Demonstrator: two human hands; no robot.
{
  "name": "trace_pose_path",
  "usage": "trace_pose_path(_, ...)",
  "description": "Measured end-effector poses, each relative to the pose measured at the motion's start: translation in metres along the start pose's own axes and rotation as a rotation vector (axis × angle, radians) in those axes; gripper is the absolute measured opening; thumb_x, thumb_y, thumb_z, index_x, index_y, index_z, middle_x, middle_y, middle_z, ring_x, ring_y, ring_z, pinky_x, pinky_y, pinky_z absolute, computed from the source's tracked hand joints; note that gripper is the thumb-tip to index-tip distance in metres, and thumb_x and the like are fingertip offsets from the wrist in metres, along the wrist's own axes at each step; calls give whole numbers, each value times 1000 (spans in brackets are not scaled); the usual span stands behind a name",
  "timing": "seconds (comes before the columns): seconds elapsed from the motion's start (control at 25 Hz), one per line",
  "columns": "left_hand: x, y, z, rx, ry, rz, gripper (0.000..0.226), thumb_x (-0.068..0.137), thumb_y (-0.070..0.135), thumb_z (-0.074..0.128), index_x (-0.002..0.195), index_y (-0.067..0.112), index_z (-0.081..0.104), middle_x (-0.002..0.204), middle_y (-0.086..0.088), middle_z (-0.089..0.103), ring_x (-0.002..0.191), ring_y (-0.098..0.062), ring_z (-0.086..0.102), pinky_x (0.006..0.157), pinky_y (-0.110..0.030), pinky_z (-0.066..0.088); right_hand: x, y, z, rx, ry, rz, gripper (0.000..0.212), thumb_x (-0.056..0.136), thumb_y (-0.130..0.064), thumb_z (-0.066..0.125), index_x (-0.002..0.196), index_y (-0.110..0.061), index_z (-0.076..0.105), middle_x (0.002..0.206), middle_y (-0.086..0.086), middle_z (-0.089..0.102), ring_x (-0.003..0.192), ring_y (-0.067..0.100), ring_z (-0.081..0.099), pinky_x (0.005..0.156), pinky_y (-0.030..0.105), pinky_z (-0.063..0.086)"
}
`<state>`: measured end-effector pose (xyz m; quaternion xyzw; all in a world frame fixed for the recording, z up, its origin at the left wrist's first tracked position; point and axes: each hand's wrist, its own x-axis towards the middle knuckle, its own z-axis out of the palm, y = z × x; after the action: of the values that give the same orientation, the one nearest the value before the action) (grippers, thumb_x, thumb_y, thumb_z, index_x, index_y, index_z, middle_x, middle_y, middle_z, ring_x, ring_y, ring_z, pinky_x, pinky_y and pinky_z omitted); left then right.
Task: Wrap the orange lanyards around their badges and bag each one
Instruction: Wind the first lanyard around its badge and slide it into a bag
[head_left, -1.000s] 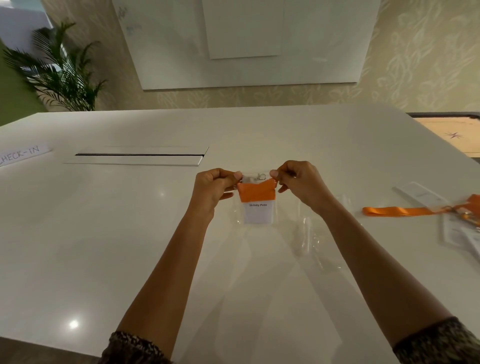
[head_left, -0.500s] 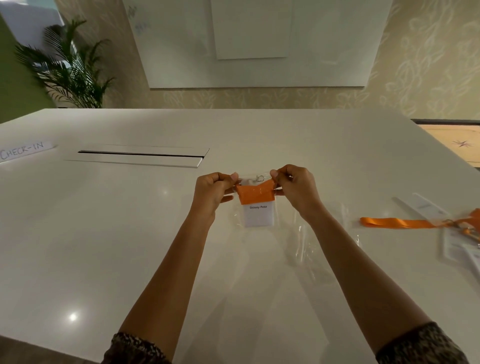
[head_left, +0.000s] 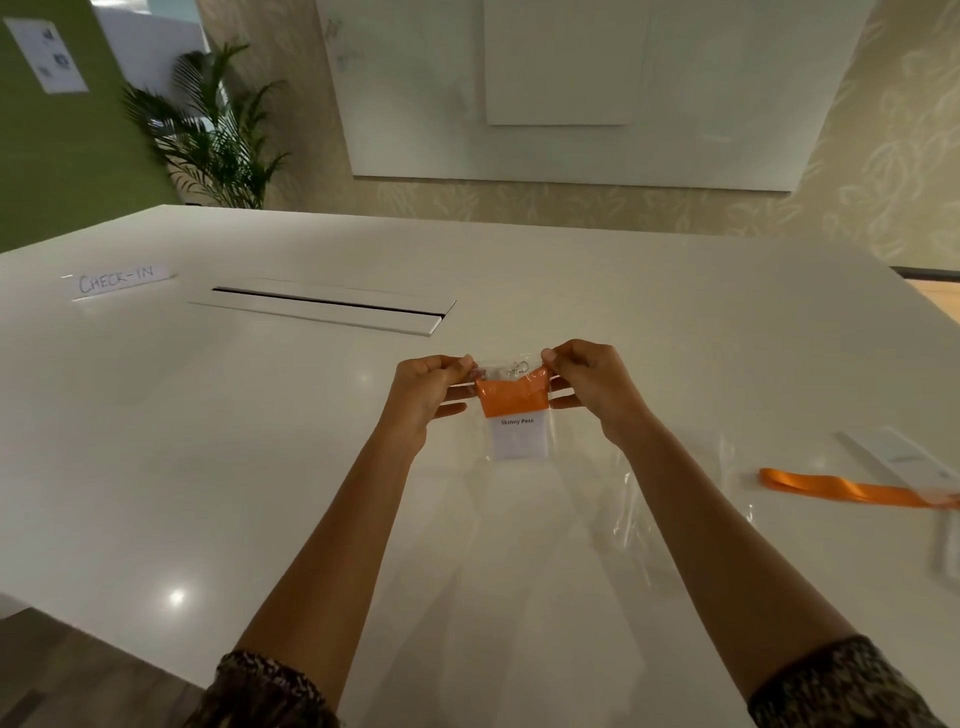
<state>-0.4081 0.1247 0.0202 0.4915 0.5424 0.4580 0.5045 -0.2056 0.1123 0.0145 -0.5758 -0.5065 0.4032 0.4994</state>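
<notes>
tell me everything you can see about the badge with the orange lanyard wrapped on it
The badge is a small white card printed "Skinny Pete", upright and facing the camera. An orange lanyard is wound flat around its upper half, and a small metal clip shows above. It sits inside a clear plastic bag, held above the white table. The left hand and right hand pinch the bag's top corners, seemingly at its opening.

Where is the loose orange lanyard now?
In the head view the loose orange lanyard lies flat on the white table, far right, beside the right hand.
</notes>
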Motion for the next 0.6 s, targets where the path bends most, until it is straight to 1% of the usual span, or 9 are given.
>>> trace_pose_path(0.2, 13, -5, -26, 47, 36, 23, 18, 94, 25, 62, 94, 9, 69, 90, -2, 75, 80, -15, 72, 76, -32, 58, 10, -2, 32, -13, 1, 20, 25, 94, -21, 61, 90, 3, 67, 83, 15, 71, 74, 22, 71, 62, 34, 60)
trace_pose_path(0.32, 29, -6, -48, 74, 60, 13, 17, 94, 24, 61, 87, 10, 68, 84, 0, 74, 72, -11, 71, 72, -31, 57, 21, -4, 62, 9, 23, 55, 25, 92, -19, 63, 86, 5, 67, 79, 15, 68, 71, 23, 69, 60, 34, 60)
trace_pose_path(0.48, 62, -10, -89, 123, 82, -21, 18, 92, 25, 64, 82, 10, 67, 81, -3, 72, 72, -12, 70, 67, -28, 58, 43, -6, 110, 40, 47, 114, 24, 91, -18, 66, 76, 1, 65, 73, 13, 64, 66, 22, 65, 60, 34, 58)
trace_pose_path(0.6, 93, -14, -124, 141, 76, -49, 18, 92, 23, 64, 82, 9, 66, 79, -2, 71, 70, -10, 69, 62, -26, 56, 63, -4, 152, 55, 76, 170, 25, 90, -19, 67, 75, 2, 65, 68, 11, 63, 60, 20, 63, 60, 32, 59)
